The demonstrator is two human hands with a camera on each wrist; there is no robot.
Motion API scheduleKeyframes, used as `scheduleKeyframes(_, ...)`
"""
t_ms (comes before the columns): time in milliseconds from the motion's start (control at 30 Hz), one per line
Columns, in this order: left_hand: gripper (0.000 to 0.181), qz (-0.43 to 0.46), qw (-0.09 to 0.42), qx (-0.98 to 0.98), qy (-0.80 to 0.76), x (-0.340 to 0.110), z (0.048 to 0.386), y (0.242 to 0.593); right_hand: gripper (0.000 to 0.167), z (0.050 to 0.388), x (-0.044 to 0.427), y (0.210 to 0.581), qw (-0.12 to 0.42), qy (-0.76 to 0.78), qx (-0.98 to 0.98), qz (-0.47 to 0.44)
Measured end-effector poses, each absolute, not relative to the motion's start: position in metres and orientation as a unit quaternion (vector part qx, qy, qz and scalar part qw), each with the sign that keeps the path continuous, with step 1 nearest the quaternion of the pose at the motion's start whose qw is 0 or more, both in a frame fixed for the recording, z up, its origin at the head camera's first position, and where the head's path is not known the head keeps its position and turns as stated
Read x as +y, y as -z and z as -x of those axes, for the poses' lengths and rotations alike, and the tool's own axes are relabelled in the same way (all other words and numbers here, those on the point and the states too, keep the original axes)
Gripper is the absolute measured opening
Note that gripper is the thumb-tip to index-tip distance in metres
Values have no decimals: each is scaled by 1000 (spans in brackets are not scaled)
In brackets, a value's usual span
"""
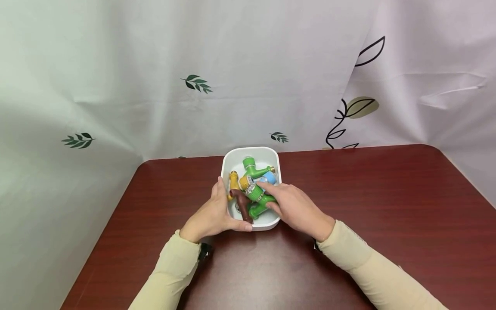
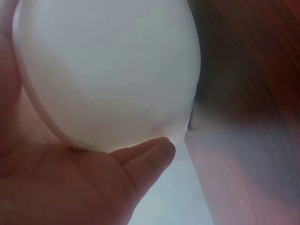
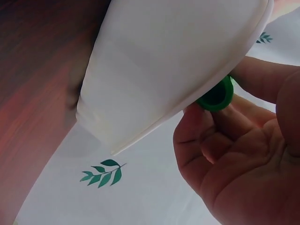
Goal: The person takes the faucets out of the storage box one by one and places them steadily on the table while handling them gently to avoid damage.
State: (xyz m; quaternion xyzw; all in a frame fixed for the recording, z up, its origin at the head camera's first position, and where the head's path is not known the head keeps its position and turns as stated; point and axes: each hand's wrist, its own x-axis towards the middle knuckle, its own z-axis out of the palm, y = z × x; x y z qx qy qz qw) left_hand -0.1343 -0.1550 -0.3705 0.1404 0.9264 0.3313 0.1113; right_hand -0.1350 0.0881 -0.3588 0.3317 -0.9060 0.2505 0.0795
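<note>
A white plastic bin (image 1: pixel 251 151) stands on the table and holds several toy-like plastic taps. My left hand (image 1: pixel 211 215) grips its near left corner, the thumb along the front rim and the fingers against the left wall. With my right hand (image 1: pixel 296 209), thumb and fingers hold a green tap (image 1: pixel 260 204) over the near right part of the bin. The tap's round end (image 3: pixel 219 96) shows at the rim in the right wrist view. Around it lie a brown tap (image 1: pixel 242 204), a yellow tap (image 1: pixel 234 180), a blue tap (image 1: pixel 269 177) and a second green tap (image 1: pixel 253 171).
The reddish-brown table (image 1: pixel 387 206) reaches out on both sides of the bin. A pale curtain (image 1: pixel 240 64) with leaf prints hangs close behind the table's back edge and along its sides.
</note>
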Motion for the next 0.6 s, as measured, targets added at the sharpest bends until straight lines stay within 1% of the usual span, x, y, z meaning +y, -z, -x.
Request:
scheduleKeyframes(133,155,-140,111,928,-328,-154,135,371,53,135,90,358,87,-242,-906,-336)
scheduleKeyframes(367,156,-143,110,930,-322,-153,135,371,51,137,95,359,115,-253,-903,-329)
scheduleKeyframes(600,155,-140,115,929,-323,-154,134,370,49,139,99,355,119,-279,-895,-326)
